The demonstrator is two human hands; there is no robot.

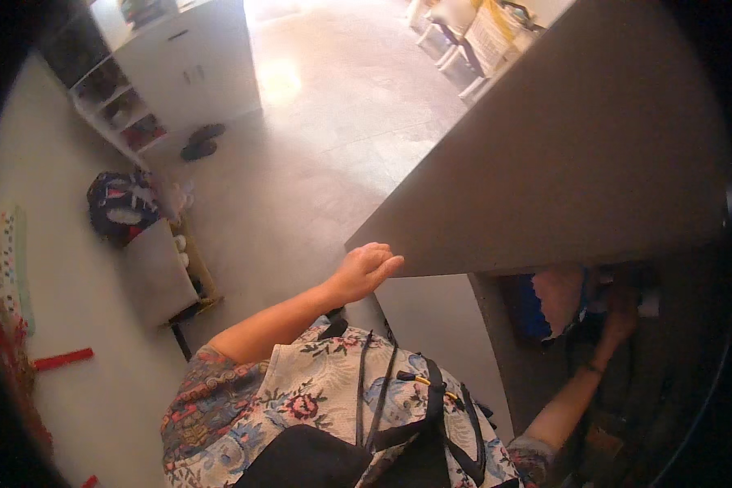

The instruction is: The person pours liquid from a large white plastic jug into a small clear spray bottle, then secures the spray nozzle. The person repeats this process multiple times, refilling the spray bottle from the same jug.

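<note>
My left hand (369,268) is curled at the near corner of a broad brown panel (543,158), its thumb lying along the edge and its fingertips hidden. My right hand (621,311) reaches into a dark space under the panel's near edge. Deep shadow hides its fingers, so I cannot tell what they touch. Beside that hand are a pink sheet-like thing (558,299), something blue (529,308) and a small pale object (649,303). A dark upright board (494,329) borders this space on the left.
A low box-like unit (161,271) with a dark patterned bag (122,204) stands at left. Dark slippers (202,143) lie before a white cabinet (189,73). White chairs (485,46) stand at the far right. Black straps (378,390) hang over my floral apron (323,390).
</note>
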